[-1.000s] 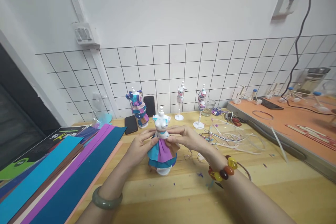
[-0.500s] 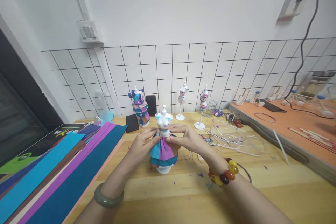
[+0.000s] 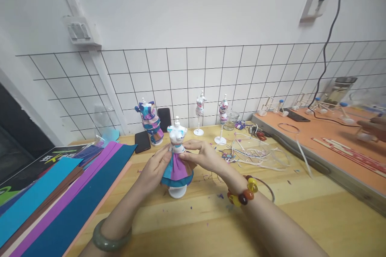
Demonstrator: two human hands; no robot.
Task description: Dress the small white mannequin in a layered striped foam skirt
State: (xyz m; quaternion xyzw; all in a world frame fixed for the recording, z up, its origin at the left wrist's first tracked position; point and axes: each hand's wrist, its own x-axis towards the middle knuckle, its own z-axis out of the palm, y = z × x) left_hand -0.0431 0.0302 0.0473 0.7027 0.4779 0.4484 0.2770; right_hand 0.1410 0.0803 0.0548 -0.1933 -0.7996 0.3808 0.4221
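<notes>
A small white dress-form mannequin [image 3: 177, 134] stands upright on a round base [image 3: 177, 192] on the wooden table in front of me. Round its waist hangs a layered skirt [image 3: 178, 166] in blue, purple, brown and teal. My left hand [image 3: 158, 165] presses the skirt's waist from the left, thumb in front and fingers partly hidden behind. From the right, my right hand [image 3: 203, 156] pinches the waist edge, with its thumb on the front near the purple panel.
Coloured strips [image 3: 78, 192] lie at left. Behind stand a dressed mannequin [image 3: 152, 122], two bare-standed mannequins [image 3: 199, 108] [image 3: 223, 114] and phones [image 3: 142, 142]. Tangled pale strips [image 3: 256, 152] lie right, beside an orange-topped surface [image 3: 304, 126] with sticks [image 3: 346, 154]. A blurred brown shape [image 3: 374, 130] is at the right edge.
The camera view has turned a little to the right, so everything appears further left. Both hands stay at the skirt's waist. The blurred brown shape has come into view at right.
</notes>
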